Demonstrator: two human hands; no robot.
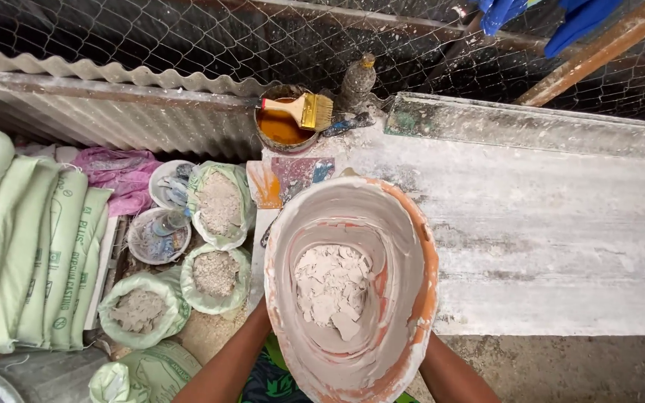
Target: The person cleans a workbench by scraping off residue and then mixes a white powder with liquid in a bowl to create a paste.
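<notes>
An orange flexible bucket [421,298], thickly coated inside with dried white plaster, is pressed into an oval between my two arms. Broken flakes of dried plaster [331,283] lie at its bottom. My left hand [260,312] presses against the bucket's left wall; only the wrist edge shows. My right hand [433,357] is against the right wall, almost wholly hidden behind the rim. The bucket sits over the near edge of a plaster-dusted bench [546,224].
A tin of orange liquid [281,127] with a brush [309,110] across it and a dusty bottle [357,80] stand at the bench's back. Left on the floor are open sacks of powder [218,201], two bowls [158,239], stacked green sacks [31,239]. Wire mesh [188,37] and corrugated sheet [98,112] run behind.
</notes>
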